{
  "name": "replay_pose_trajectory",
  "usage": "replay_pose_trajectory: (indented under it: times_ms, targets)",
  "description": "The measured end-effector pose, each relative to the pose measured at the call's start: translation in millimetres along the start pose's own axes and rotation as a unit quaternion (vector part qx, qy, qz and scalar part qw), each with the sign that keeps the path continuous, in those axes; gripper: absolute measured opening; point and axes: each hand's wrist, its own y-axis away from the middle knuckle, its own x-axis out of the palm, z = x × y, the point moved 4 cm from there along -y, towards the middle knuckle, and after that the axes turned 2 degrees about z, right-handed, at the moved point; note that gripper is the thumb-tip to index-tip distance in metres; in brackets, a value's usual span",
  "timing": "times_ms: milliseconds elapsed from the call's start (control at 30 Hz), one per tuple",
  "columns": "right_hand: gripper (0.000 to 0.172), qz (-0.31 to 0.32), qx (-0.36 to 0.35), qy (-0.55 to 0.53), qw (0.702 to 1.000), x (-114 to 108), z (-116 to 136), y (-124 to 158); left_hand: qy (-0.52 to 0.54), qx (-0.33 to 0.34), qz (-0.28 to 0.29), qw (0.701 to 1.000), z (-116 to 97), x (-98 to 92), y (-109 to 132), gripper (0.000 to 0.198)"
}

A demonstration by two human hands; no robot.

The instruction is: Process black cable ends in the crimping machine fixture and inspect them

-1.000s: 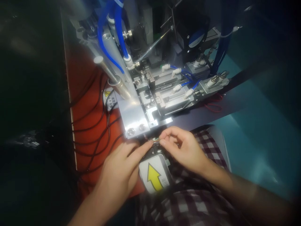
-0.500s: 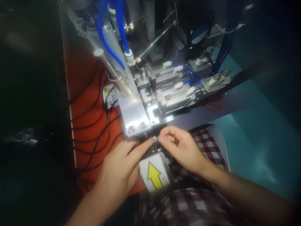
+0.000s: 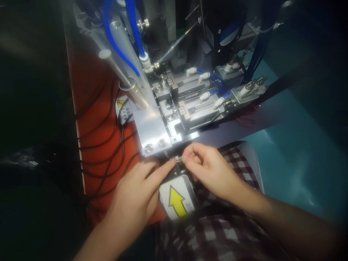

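At the machine's front edge, my right hand (image 3: pixel 202 165) is closed in a pinch, thumb against bent fingers, on one end of a thin small piece (image 3: pixel 178 158). Its kind is too small to make out; it looks greenish and light-coloured. My left hand (image 3: pixel 138 188) lies just left of it, with one digit stretched out and its tip touching the piece's other end. The left hand's remaining fingers are partly hidden beside the metal plate (image 3: pixel 150 127). Below the fingertips is a dark fixture (image 3: pixel 175 174), with a white label bearing a yellow arrow (image 3: pixel 176 201) in front.
Behind the hands stands a machine with pneumatic cylinders (image 3: pixel 199 114), blue air hoses (image 3: pixel 138 32) and a metal post (image 3: pixel 116 67). Black cables (image 3: pixel 108 152) cross the red surface (image 3: pixel 95 123) at left. A checkered garment (image 3: pixel 217 235) lies close below the arms.
The machine and both hands sit slightly further left in the picture. My right fingertips have drawn slightly apart from the left fingertip, showing more of the small piece between them.
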Motion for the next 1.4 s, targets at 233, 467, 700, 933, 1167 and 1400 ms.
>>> replay_pose_trajectory:
  times_ms: [233,467,700,933,1167,1400]
  targets:
    - [0.009,-0.026,-0.027,-0.006,0.999,-6,-2,4,0.006,-0.003,-0.001,1.000,-1,-0.5,0,0.045]
    - [0.004,-0.098,-0.144,0.037,0.984,-3,4,7,0.010,-0.004,-0.007,1.000,0,-0.9,-2,0.044]
    - [0.005,-0.118,-0.180,0.060,0.975,-3,2,7,0.012,-0.008,-0.001,1.000,-1,-0.1,-1,0.044]
    - [0.008,-0.083,-0.097,0.005,0.992,-2,-2,4,0.010,-0.007,-0.010,1.000,-2,-1.2,-2,0.042]
    - [0.009,-0.078,-0.138,0.001,0.987,6,4,2,0.011,-0.010,-0.012,1.000,-2,-1.0,0,0.042]
    - [0.015,-0.027,-0.022,-0.102,0.994,6,-7,-2,0.008,-0.002,-0.018,1.000,-2,0.0,-1,0.044]
